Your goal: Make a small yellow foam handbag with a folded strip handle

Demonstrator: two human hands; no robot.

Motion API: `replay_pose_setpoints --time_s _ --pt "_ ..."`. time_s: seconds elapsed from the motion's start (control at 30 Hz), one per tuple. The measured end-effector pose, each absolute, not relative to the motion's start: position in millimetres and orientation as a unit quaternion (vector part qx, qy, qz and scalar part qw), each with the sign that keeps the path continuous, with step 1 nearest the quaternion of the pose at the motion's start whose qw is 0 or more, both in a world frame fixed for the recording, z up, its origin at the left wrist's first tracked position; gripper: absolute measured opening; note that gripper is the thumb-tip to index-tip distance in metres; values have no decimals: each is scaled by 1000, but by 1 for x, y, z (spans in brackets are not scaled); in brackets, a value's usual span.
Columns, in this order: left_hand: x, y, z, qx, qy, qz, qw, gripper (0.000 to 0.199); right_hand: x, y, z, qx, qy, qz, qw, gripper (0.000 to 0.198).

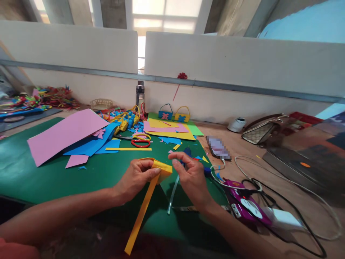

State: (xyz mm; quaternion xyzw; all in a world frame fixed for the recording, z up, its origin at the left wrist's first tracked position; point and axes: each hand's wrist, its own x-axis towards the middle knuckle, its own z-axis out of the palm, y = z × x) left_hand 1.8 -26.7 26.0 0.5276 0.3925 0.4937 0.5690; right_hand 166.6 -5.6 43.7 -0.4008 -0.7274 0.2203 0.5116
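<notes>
My left hand (138, 176) is closed on a small yellow foam handbag (164, 168), pinching its top edge between thumb and fingers. A long yellow strip (142, 216) hangs down from it past the table edge. Just to the right, my right hand (190, 174) has loosely curled fingers, thumb and index tips slightly apart, with nothing visible between them. Beyond that hand lies a blue glue gun (187, 152), partly hidden by it. A clear glue stick (173, 196) points back from it toward me.
Red-and-yellow-handled scissors (140, 140) lie on the green mat (99, 176) near pink (67, 135) and blue foam sheets (91, 145). Several small yellow and blue bags are piled behind. A purple power strip (246, 203), cables and a phone (218, 147) occupy the right.
</notes>
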Motion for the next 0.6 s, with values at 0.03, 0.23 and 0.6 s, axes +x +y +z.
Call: replay_pose_setpoints --time_s 0.03,0.23,0.6 --pt "2 -27 27 527 391 495 570 25 168 -4 44 -408 -719 220 517 13" --pt "3 -27 26 511 379 503 585 23 171 -7 49 -406 -749 153 500 28" --pt "3 -22 23 404 353 496 682 28 166 -6 34 -349 -788 113 494 17"
